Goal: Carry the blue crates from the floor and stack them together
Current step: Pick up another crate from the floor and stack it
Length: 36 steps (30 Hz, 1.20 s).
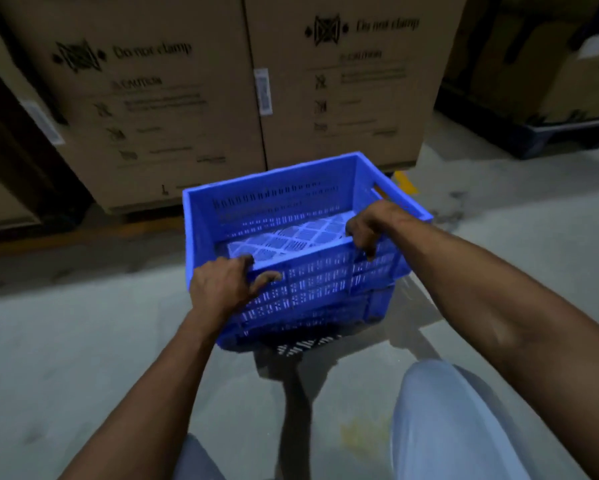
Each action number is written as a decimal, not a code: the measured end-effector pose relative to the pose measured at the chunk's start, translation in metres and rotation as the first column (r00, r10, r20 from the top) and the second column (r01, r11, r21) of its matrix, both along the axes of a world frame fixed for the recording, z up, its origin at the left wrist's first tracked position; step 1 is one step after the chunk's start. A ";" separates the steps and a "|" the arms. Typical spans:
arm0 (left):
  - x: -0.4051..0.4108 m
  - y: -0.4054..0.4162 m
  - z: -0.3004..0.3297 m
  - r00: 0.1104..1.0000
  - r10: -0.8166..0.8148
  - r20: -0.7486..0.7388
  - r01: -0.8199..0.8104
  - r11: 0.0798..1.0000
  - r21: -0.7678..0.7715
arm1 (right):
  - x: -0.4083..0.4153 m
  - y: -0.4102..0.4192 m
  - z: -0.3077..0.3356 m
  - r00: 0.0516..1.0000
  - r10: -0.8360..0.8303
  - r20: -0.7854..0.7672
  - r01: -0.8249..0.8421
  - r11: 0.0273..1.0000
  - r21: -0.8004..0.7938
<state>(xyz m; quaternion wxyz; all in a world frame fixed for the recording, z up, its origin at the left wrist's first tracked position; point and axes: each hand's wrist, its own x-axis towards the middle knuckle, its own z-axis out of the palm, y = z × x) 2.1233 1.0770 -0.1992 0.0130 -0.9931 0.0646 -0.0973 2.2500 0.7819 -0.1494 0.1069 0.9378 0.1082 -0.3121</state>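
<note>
A blue slotted plastic crate (277, 209) is held in front of me, tilted and off the grey concrete floor, with its shadow below it. It is empty, and its lattice bottom shows inside. My left hand (221, 285) grips the near rim at the left corner, thumb over the edge. My right hand (370, 226) grips the same rim at the right corner, fingers curled over the wall. A second blue wall (377, 303) shows under the crate's lower right; I cannot tell whether it is another crate.
Two tall cardboard boxes (145, 109) marked "Do not clamp" stand close behind the crate. More boxes on a dark pallet (550, 136) sit at the far right. My knees in light trousers (453, 420) are below. A yellow floor mark (405, 181) lies right of the crate.
</note>
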 end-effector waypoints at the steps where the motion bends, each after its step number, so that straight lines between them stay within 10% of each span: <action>1: -0.003 0.002 0.001 0.999 -0.018 -0.027 0.018 1.000 -0.003 | -0.010 0.000 0.002 1.000 0.009 0.006 -0.009 1.000 -0.023; 19: 0.033 0.000 0.019 0.981 -0.015 -0.193 0.044 0.989 0.144 | -0.060 -0.004 0.000 0.999 -0.005 0.050 0.005 1.000 0.008; 36: 0.061 0.070 0.010 0.978 -0.030 -0.205 0.021 0.999 -0.048 | -0.034 0.035 -0.009 0.958 -0.005 0.287 -0.074 0.962 0.262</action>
